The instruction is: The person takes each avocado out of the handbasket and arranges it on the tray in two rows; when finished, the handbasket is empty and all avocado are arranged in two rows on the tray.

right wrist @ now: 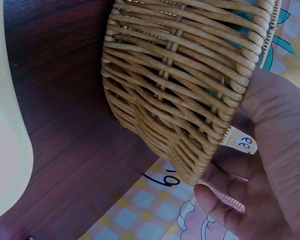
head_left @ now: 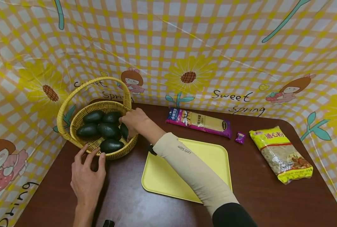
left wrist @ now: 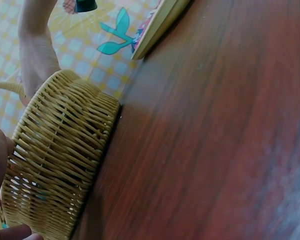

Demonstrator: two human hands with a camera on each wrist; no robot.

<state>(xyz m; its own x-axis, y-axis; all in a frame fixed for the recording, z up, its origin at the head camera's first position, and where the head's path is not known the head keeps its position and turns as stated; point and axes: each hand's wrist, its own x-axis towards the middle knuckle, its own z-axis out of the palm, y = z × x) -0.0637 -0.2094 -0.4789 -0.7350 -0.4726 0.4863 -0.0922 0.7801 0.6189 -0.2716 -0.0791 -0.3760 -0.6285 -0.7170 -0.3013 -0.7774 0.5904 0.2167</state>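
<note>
A yellow wicker basket [head_left: 130, 146] holds several dark green avocados [head_left: 110, 146]. My right hand [head_left: 135, 122] reaches over the basket's right rim, beside the foot of its handle. Its thumb and fingers point down around an avocado [head_left: 124, 130], which the hand partly covers. In the right wrist view, bent fingers [right wrist: 222, 210] show beyond the woven rim [right wrist: 235, 95]; their grip is hidden. My left hand [head_left: 88, 176] is at the basket's front, fingers apart, with the tips at the rim. The left wrist view catches a few of its fingers [left wrist: 12, 233] beside the woven side [left wrist: 60, 140].
A yellow tray [head_left: 162, 176] lies under my right forearm. Behind it is a long pack of spaghetti [head_left: 199, 122]. To the right lie a small purple packet [head_left: 240, 137] and a yellow bag of pasta [head_left: 282, 154]. Patterned cloth [head_left: 168, 37] walls the brown table.
</note>
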